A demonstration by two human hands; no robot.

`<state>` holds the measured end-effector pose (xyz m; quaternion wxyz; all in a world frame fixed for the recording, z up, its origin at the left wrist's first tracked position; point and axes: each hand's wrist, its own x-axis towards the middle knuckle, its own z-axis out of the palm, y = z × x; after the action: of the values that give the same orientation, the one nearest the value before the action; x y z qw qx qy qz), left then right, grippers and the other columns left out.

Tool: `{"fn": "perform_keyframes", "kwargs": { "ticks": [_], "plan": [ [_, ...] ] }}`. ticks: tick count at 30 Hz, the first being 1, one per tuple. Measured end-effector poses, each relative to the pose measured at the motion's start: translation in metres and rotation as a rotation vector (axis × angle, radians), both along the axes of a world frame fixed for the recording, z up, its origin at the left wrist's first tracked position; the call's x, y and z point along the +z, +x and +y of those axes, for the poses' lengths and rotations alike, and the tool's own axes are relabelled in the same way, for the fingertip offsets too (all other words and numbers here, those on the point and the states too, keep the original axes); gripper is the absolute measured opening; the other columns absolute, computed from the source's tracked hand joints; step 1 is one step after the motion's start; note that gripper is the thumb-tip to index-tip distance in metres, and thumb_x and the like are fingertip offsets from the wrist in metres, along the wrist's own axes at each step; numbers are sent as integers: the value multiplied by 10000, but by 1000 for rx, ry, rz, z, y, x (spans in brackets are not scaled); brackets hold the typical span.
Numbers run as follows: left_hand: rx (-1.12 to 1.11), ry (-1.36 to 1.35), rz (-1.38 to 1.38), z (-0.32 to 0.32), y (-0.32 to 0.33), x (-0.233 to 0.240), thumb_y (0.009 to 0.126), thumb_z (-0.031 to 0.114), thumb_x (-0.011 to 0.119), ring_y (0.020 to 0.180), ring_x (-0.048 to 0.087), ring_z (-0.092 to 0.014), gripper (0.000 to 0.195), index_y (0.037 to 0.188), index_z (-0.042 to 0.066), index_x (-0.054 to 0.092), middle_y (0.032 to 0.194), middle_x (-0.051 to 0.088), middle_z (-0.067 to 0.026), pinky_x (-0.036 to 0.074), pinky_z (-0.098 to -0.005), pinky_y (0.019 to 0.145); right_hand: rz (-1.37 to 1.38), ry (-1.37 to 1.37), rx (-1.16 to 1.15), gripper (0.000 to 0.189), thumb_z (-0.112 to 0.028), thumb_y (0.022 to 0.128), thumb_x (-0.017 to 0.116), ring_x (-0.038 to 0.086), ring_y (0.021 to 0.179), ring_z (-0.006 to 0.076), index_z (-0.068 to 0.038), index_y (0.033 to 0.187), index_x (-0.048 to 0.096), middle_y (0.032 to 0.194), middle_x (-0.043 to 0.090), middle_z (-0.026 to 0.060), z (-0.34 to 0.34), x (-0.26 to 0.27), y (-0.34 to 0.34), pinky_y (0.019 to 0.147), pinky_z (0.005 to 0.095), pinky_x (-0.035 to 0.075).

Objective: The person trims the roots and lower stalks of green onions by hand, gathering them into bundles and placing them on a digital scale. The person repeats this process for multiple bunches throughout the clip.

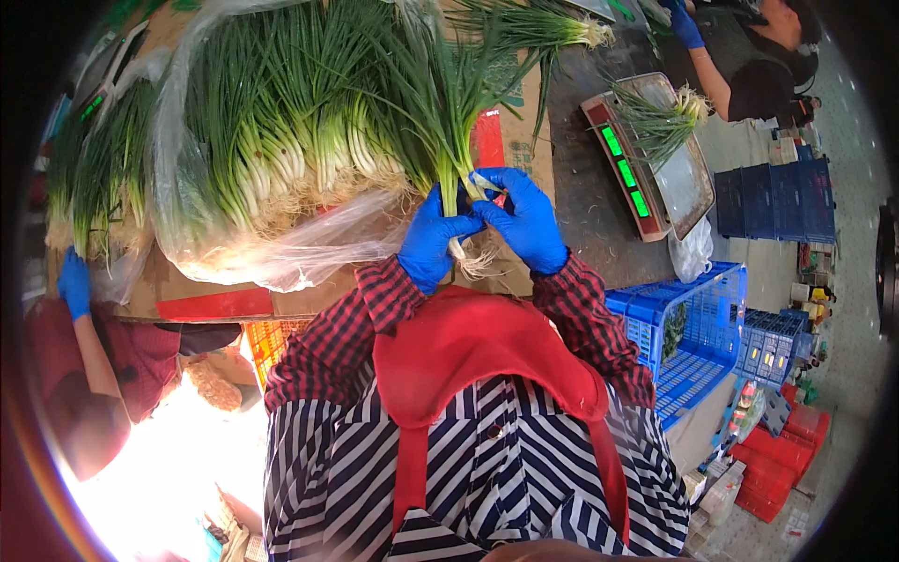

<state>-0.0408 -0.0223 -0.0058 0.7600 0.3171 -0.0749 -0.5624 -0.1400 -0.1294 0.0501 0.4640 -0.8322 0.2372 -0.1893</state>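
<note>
In blue gloves, both my hands work close together above the front edge of the cardboard-covered table. My left hand (430, 246) grips several green onions (449, 193) near their white ends, roots hanging below and leaves spreading away from me. With thumb and fingers, my right hand (525, 219) pinches a stalk at its pale lower part, where a thin strip of leaf sticks out. To the left, a large heap of green onions (281, 154) lies on clear plastic sheeting (295, 263), roots towards me. Another bunch (544, 29) rests at the far side.
A digital scale (625, 172) with lit green displays stands right, bearing a small green onion bunch (660, 123). Below it are a white plastic bag (692, 251) and a blue crate (692, 351). Co-workers' gloved hands show at left (74, 284) and top right (681, 24).
</note>
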Motion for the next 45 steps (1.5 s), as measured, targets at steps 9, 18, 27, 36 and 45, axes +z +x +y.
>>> {"fn": "perform_keyframes", "kwargs": {
  "ticks": [9,18,27,36,45],
  "plan": [
    [109,18,-89,-7,-7,-11,737,-111,567,811,577,-167,361,1057,48,510,864,518,-23,499,-280,752,22,-204,-198,243,-88,770,653,591,717,231,-45,1002,594,867,585,111,2,-15,12,636,283,464],
    [-79,15,653,-9,-7,-22,896,160,519,884,601,-230,226,1088,42,533,964,601,-92,508,-329,787,-184,-344,-185,156,-16,759,624,596,736,250,-49,911,617,875,578,110,14,-22,13,633,288,470],
    [-253,-138,704,-17,5,-44,916,275,503,736,619,-237,230,1013,83,584,831,633,-116,528,-345,705,-223,-587,111,234,-6,672,649,622,765,285,-35,895,584,909,595,136,25,-16,-13,627,324,496],
    [-76,-16,559,-15,9,-32,893,222,544,828,611,-229,290,1114,35,546,929,622,-100,515,-373,747,-237,1082,71,90,-148,884,534,465,596,100,-77,891,480,776,521,41,16,2,-76,527,214,384],
    [-104,-44,565,-11,16,-22,890,233,544,875,610,-259,311,1122,26,526,968,613,-124,507,-400,791,-1177,1420,59,284,-248,903,518,371,642,143,-28,1082,507,822,476,31,-40,14,-107,589,279,347]
  ]
}}
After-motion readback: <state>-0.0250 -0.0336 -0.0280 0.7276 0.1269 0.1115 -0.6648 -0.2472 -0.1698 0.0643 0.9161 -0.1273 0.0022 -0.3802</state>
